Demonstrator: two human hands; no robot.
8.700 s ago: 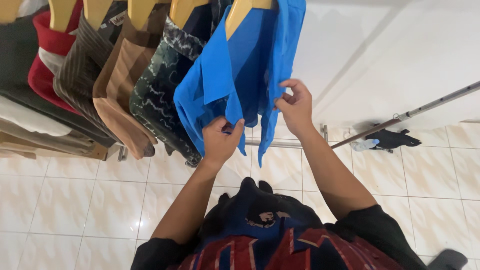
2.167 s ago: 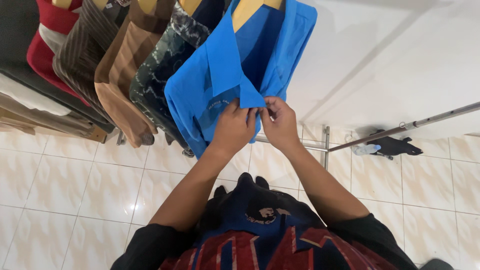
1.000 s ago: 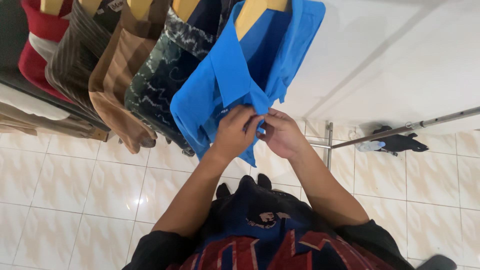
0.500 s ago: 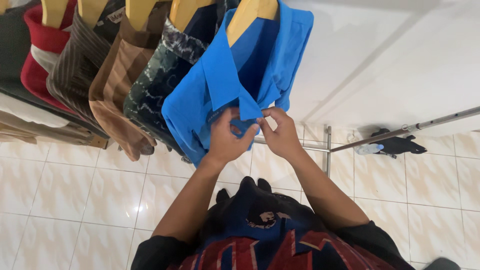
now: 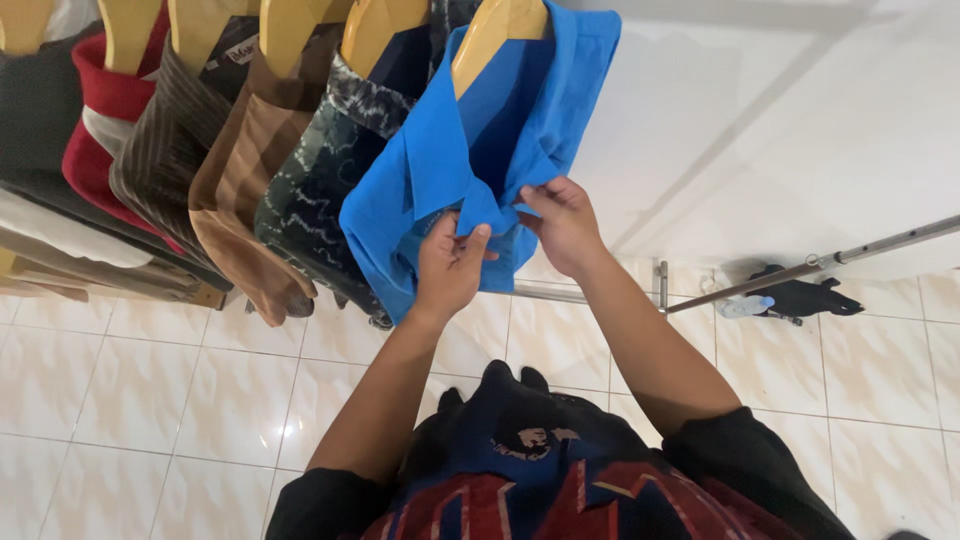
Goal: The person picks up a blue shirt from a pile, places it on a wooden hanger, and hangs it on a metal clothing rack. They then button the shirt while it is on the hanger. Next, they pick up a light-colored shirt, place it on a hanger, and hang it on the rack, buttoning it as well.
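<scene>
**A:** Where is the blue shirt, and why are you holding it that way?

**B:** It hangs on a wooden hanger, the last garment in the row, just beside the dark green patterned shirt. Your left hand is on the shirt's front edge just below the collar, thumb and fingers closed on a fold of blue cloth. Your right hand pinches the opposite front edge, its fingertips pressed together on the fabric. My judgement is that you hold both edges close so the two sides of the opening meet under the collar; the hanger carries the shirt's weight, so your hands only have to steer cloth.

**A:** Can you see a button?

**B:** No. The point where your fingertips meet is covered by fabric and by your own fingers, so I cannot tell whether anything is fastened there.

**A:** What else is around the blue shirt?

**B:** Past the green shirt, further from the blue one, hang a tan shirt, a brown striped shirt and a red garment, each on its own wooden hanger. On the other side of the blue shirt, well apart, a metal rail slants above the tiled floor, with a dark cloth and a small plastic bottle lying near its end.
</scene>
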